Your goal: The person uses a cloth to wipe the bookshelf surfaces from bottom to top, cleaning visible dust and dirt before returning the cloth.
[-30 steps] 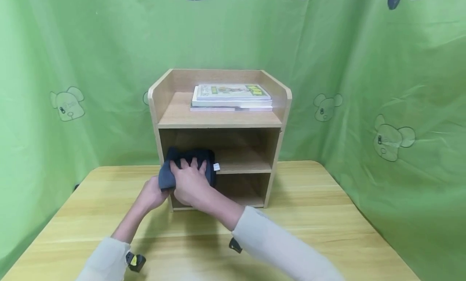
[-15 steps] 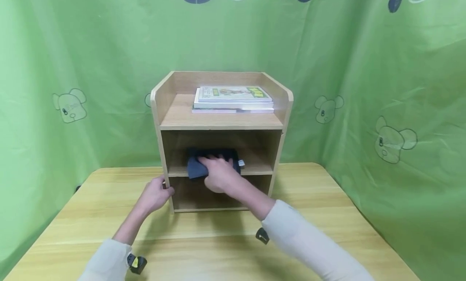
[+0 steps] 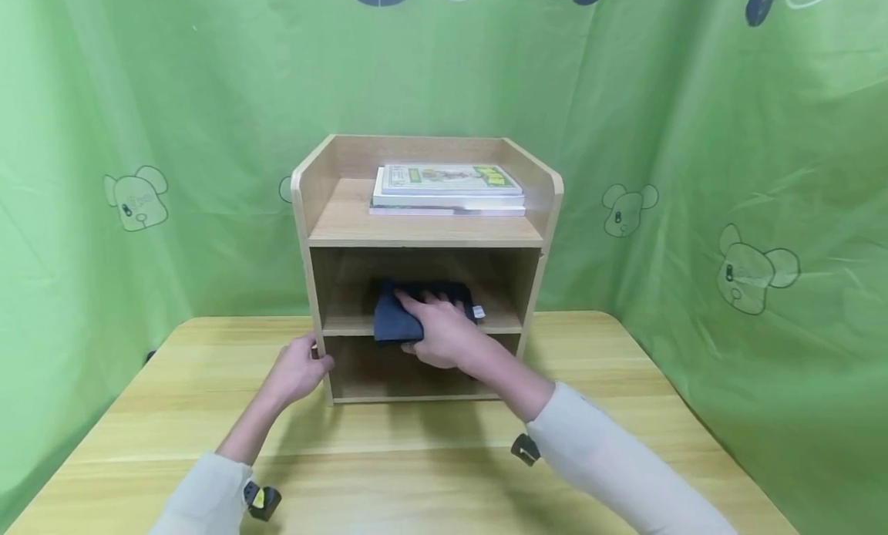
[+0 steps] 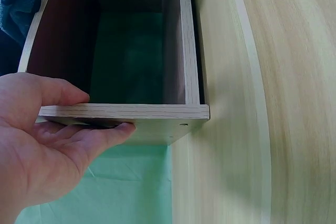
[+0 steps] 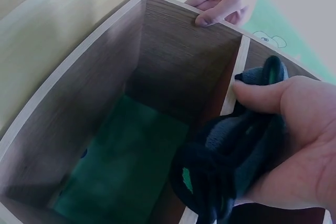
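A folded dark blue cloth (image 3: 395, 319) with a small white tag (image 3: 479, 312) lies at the front of the middle compartment of a light wood shelf unit (image 3: 425, 242). My right hand (image 3: 447, 336) grips the cloth; the right wrist view shows my thumb on one side of the layered folds (image 5: 226, 145), with the fingers mostly hidden behind. My left hand (image 3: 297, 370) pinches the front edge of the unit's left side panel (image 4: 126, 110), thumb and fingers on opposite faces. The cloth's left end hangs slightly over the middle board's edge.
Several books (image 3: 447, 190) are stacked on the unit's top shelf. The unit stands on a wooden table (image 3: 388, 473), with green curtains (image 3: 229, 95) behind and at both sides. Below the cloth is the open lower compartment (image 3: 395, 373). Small black devices (image 3: 262, 501) sit at both wrists.
The cloth has moved right and into the middle compartment with my right hand. My left hand, first near the cloth's left end, now shows clearly on the side panel.
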`<state>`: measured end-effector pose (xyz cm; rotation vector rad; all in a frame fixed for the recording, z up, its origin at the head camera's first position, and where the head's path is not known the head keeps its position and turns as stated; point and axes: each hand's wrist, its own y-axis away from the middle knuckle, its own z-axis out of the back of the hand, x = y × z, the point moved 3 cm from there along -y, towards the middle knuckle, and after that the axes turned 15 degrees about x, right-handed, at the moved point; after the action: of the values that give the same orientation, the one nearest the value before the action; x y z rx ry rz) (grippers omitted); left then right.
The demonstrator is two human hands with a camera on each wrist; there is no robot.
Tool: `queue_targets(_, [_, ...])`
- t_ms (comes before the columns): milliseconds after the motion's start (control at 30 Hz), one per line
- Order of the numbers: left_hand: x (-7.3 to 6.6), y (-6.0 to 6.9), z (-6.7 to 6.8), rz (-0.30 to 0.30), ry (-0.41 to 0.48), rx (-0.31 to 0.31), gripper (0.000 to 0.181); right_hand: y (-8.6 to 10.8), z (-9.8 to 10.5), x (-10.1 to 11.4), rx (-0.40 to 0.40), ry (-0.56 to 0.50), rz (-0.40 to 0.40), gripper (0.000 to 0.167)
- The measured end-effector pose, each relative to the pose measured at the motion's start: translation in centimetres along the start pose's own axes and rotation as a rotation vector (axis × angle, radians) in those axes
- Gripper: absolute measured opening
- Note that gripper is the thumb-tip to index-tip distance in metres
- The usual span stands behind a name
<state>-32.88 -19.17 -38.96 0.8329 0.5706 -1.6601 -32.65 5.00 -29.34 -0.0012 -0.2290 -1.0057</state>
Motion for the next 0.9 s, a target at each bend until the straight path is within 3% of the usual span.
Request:
queue_targets(167, [-0.1,0.0,0.1,-0.004,-0.008,-0.003,0.041,0.9,0.2,-0.3,-0.028,0.001,-0.001,0.089])
queue_targets(400, [-0.3,0.0,0.0,0.015,-0.050,-0.019,0.037,2.6,1.0,-0.5,-0.014,-0.029,-0.021,0.080])
queue_targets(567, [-0.2,0.0,-0.1,0.021,-0.033,-0.008,0.040,4.6,3.0,-0.8,-0.050,-0.110,-0.012,0.073])
queue_targets(900, [-0.2,0.0,0.0,0.003,-0.031,-0.007,0.041,7.6,6.6,-4.9,-0.286,-0.244,-0.064,0.038])
